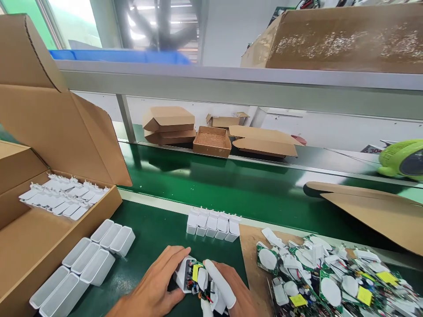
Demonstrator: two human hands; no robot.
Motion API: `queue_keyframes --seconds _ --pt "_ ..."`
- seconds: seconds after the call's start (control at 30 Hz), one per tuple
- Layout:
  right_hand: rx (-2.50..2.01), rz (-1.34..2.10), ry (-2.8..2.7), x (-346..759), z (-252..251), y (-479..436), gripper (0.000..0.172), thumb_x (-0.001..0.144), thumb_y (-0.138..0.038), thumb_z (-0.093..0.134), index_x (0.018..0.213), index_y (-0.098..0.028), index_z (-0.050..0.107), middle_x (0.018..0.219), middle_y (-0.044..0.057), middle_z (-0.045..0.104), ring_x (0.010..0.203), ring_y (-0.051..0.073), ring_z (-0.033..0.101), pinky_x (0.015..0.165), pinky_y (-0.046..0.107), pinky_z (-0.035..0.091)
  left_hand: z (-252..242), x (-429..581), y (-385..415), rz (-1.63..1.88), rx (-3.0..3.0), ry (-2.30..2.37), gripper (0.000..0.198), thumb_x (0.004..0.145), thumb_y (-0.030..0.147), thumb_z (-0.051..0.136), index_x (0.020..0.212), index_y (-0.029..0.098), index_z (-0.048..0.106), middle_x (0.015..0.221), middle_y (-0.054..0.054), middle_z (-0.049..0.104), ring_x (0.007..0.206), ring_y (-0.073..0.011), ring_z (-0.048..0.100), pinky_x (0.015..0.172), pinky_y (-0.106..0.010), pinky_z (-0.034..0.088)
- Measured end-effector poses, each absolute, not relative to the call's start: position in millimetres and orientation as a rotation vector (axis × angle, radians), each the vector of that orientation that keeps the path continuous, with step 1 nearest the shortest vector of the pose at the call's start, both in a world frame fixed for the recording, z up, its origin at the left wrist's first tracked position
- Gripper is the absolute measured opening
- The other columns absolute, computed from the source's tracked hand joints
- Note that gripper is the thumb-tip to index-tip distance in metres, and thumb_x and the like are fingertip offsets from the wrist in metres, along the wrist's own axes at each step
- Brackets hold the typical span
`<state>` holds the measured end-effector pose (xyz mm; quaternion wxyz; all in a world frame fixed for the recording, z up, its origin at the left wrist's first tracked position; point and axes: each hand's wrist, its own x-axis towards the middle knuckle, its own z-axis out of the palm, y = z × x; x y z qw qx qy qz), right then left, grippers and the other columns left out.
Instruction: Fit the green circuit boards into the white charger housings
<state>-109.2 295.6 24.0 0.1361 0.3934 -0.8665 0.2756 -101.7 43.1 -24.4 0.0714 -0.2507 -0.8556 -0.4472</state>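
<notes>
My left hand (pixel 158 284) is closed around a white plastic case (pixel 181 278), low in the middle of the view. Against its open end, my right hand (pixel 231 281) grips a circuit board (pixel 194 275) with a yellow-wrapped part, wires and white pieces. White covers sit on some fingers of the right hand. Whether the board has entered the case, I cannot tell. Beyond the hands stands a row of white cases (pixel 213 224) with small fittings on top. Open white cases (pixel 87 259) lie grouped to the left. A pile of circuit boards (pixel 327 277) spreads at the right.
At the left, an open cardboard box (pixel 76 229) holds rows of finished-looking white units (pixel 62 196). The green work surface (pixel 148 224) meets a green belt (pixel 198 180) behind. Small cardboard boxes (pixel 211 141), a green fan (pixel 401 158) and a cardboard sheet (pixel 373 215) stand farther back.
</notes>
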Motion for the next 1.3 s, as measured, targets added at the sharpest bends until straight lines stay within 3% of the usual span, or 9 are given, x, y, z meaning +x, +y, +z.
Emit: queue_keyframes --seconds 0.17,0.43,0.6,0.87,1.3 --pt "1.056 0.747 -2.463 -106.9 20.6 286.0 0.074 0.082 -0.007 0.047 0.155 -0.017 0.040 0.127 0.015 0.073 0.111 0.028 0.074 0.094 0.040 0.066 -26.0 -100.8 43.0 -1.327 -0.750 -2.605 0.082 0.090 0.006 0.063 0.161 0.035 0.033 0.147 -0.011 0.056 0.133 -0.0277 0.059 0.113 -0.042 0.054" --pt "1.113 0.721 -2.434 -107.8 26.6 284.8 0.084 0.080 -0.005 0.047 0.162 -0.017 0.031 0.126 0.015 0.073 0.109 0.028 0.073 0.090 0.040 0.066 -27.9 -100.4 43.9 -1.347 -0.749 -2.627 0.084 0.089 0.005 0.063 0.162 0.035 0.033 0.150 -0.011 0.054 0.137 -0.0297 0.057 0.116 -0.045 0.051" --pt "1.099 0.700 -2.433 -108.3 31.3 283.1 0.083 0.086 -0.007 0.046 0.166 -0.018 0.025 0.128 0.016 0.072 0.109 0.029 0.073 0.088 0.042 0.067 -21.5 -99.2 44.6 -1.362 -0.734 -2.645 0.086 0.089 0.003 0.063 0.163 0.035 0.033 0.152 -0.012 0.053 0.137 -0.0291 0.055 0.116 -0.046 0.051" --pt "1.111 0.759 -2.503 -106.8 31.7 286.3 0.079 0.093 -0.010 0.048 0.167 -0.021 0.021 0.137 0.017 0.068 0.115 0.029 0.070 0.093 0.043 0.065 -19.4 -98.6 43.2 -1.350 -0.727 -2.637 0.083 0.089 0.005 0.063 0.163 0.032 0.036 0.149 -0.011 0.055 0.133 -0.0288 0.058 0.113 -0.043 0.053" --pt "1.225 0.768 -2.469 -107.7 22.2 287.1 0.078 0.091 -0.007 0.052 0.165 -0.022 0.031 0.139 0.014 0.068 0.125 0.031 0.067 0.106 0.050 0.060 -18.2 -99.6 46.3 -1.362 -0.783 -2.607 0.080 0.092 0.010 0.064 0.163 0.032 0.035 0.149 -0.011 0.057 0.133 -0.0288 0.057 0.114 -0.046 0.050"
